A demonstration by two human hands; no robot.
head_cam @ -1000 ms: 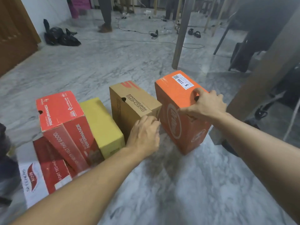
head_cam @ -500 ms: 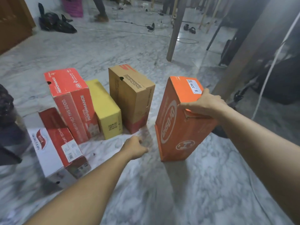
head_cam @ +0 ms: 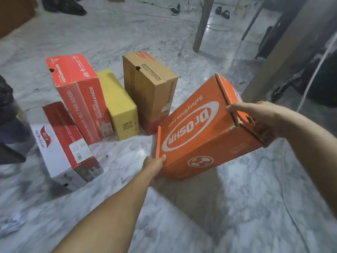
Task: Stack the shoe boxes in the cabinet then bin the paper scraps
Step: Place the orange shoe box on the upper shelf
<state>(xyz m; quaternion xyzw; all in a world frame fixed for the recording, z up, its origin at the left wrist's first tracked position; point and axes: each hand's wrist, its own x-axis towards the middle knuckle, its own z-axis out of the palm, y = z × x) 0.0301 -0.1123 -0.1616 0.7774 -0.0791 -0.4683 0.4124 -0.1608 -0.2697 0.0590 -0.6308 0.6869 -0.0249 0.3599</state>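
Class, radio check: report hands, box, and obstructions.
Left hand and right hand gripping orange box, tilted, off the floor. Four boxes standing behind. Path clear.

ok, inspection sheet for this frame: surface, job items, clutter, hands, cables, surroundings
Surface: grey marble floor, bare in front.
Job's things: orange box tilted, held up; brown box, yellow box, red box on end in a row; red-and-white box lying in front.
Clutter: crumpled paper at the lower left edge.
Grippers: left hand at the orange box's lower corner; right hand on its upper end.
Cables: black cable, far floor.
Surroundings: post; black bags.
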